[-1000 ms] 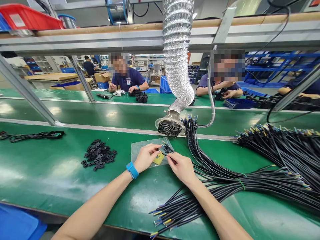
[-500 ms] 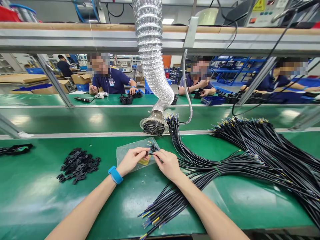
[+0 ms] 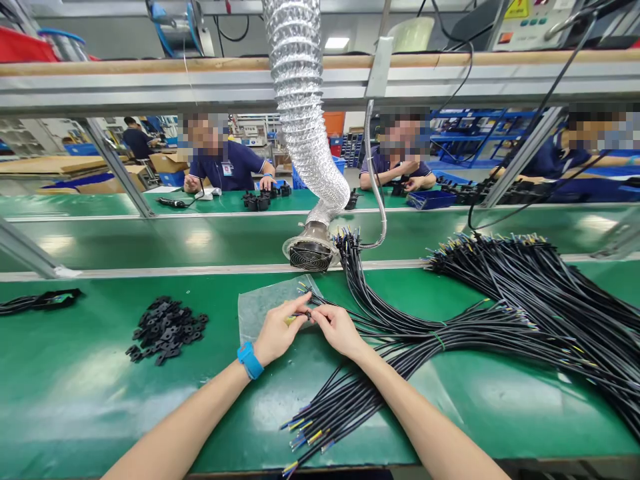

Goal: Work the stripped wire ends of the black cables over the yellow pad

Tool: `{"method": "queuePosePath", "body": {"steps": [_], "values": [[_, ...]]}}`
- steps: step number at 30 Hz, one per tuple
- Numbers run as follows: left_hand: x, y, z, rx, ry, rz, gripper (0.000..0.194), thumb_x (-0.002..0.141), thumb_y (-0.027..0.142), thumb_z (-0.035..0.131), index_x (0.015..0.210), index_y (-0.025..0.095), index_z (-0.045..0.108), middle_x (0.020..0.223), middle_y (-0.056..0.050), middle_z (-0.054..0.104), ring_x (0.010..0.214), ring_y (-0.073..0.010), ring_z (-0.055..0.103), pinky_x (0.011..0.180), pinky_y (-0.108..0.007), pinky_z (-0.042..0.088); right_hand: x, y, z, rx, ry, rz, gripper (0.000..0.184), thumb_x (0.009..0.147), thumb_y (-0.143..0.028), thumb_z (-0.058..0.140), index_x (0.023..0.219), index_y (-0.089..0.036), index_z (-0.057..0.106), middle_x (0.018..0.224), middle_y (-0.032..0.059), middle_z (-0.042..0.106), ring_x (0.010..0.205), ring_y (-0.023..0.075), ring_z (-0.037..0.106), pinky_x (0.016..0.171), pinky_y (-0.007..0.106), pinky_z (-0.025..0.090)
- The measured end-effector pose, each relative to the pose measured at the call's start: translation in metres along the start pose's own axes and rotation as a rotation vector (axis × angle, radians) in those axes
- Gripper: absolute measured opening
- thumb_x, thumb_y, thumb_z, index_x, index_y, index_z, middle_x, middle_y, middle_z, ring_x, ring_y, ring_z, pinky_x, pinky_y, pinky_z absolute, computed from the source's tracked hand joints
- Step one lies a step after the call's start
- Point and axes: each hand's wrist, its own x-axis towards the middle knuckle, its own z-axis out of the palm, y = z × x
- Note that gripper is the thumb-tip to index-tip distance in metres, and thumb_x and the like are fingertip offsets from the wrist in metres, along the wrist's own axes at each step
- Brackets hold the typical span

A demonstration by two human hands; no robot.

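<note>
My left hand [image 3: 281, 328], with a blue band at its wrist, is closed with its thumb and fingers around a small black part [image 3: 309, 315]. Close against it from the right, my right hand [image 3: 340, 329] pinches a black cable at that part; the fingers hide most of the grip. Under both hands lies a clear plastic bag [image 3: 253, 310], a bit of yellow showing by my left fingers. Stripped wire ends of other cables [image 3: 306, 289] rest just beyond my fingertips. A heap of flat black clips [image 3: 167, 327] lies to the left.
Tied bundles of black cables [image 3: 440, 337] spread across the right, with a larger pile [image 3: 525, 280] behind. A fume duct [image 3: 313, 247] hangs down at the bench's back edge. Co-workers sit across the line. A dark cable piece [image 3: 45, 300] lies far left.
My hands have come closer together, and the left fingers have shifted right to meet the right ones at the small black part. The whole view has moved slightly.
</note>
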Motion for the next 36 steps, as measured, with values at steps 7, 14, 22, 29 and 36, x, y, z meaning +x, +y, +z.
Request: {"method": "queuePosePath", "body": {"steps": [7,14,22,29,36], "values": [[0.0,0.001,-0.001,0.028,-0.07,0.047,0.056,0.088,0.02,0.053,0.143,0.026,0.044,0.097,-0.001,0.073,0.089,-0.0161,0.067,0.092,-0.031,0.05,0.001,0.001,-0.001,0.067,-0.06,0.05,0.037,0.093,-0.032,0.042,0.067,-0.017,0.063,0.064,0.0005,0.063,0.057,0.013,0.054,0.058,0.022,0.041],[0.009,0.001,-0.005,-0.305,0.025,-0.2,0.064,0.078,0.032,0.068,0.137,0.016,0.049,0.106,-0.01,0.069,0.088,-0.0174,0.067,0.085,-0.033,0.054,0.0,-0.005,-0.002,-0.057,0.155,-0.114,0.031,0.096,-0.032,0.044,0.083,-0.018,0.069,0.078,0.0051,0.068,0.071,0.0159,0.062,0.068,0.025,0.046],[0.005,-0.002,-0.002,-0.419,-0.062,-0.371,0.043,0.067,0.045,0.079,0.093,0.012,0.071,0.084,-0.009,0.071,0.072,-0.0176,0.066,0.071,-0.032,0.055,-0.006,-0.006,-0.002,-0.234,0.127,-0.192,0.035,0.099,-0.029,0.041,0.08,-0.019,0.069,0.068,0.003,0.063,0.062,0.0133,0.059,0.061,0.023,0.042],[-0.001,0.008,-0.002,-0.069,-0.019,0.015,0.017,0.083,0.035,0.067,0.087,0.021,0.076,0.087,-0.007,0.071,0.085,-0.019,0.064,0.082,-0.033,0.052,-0.004,-0.005,-0.004,-0.065,-0.002,-0.092,0.036,0.097,-0.029,0.041,0.074,-0.019,0.067,0.069,0.0016,0.067,0.062,0.0144,0.061,0.06,0.023,0.044],[0.002,-0.003,0.001,-0.351,0.031,-0.246,0.058,0.067,0.037,0.079,0.119,0.017,0.063,0.094,-0.006,0.069,0.079,-0.0168,0.066,0.075,-0.031,0.055,-0.003,-0.008,-0.003,-0.026,0.123,-0.151,0.03,0.094,-0.031,0.046,0.078,-0.019,0.068,0.07,0.0031,0.065,0.065,0.0156,0.061,0.063,0.024,0.045]]}}
